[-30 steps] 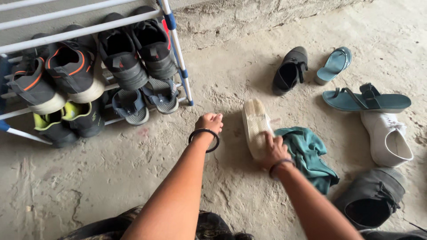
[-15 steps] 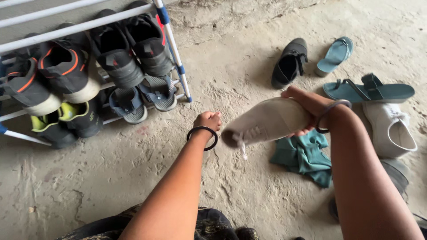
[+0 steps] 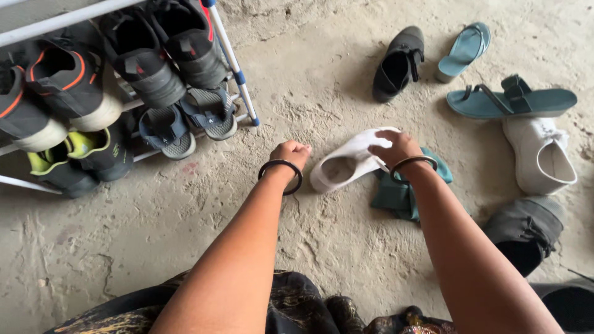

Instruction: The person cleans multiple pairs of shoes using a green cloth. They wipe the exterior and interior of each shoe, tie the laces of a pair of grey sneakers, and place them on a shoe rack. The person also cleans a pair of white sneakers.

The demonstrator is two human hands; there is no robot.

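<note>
Down low, right hand (image 3: 396,147) gripping pale canvas shoe (image 3: 346,162), left hand (image 3: 291,153) fisted empty on gritty concrete floor (image 3: 322,93)

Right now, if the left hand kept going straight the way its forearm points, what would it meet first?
Bare concrete floor at first; the left hand, a closed fist, points up-frame. Farther on, the line seems to run between the rack leg and the black shoe, though depth is unclear.

White shoe (image 3: 346,162) upright on floor, opening up, partly over green cloth (image 3: 396,195).
</note>
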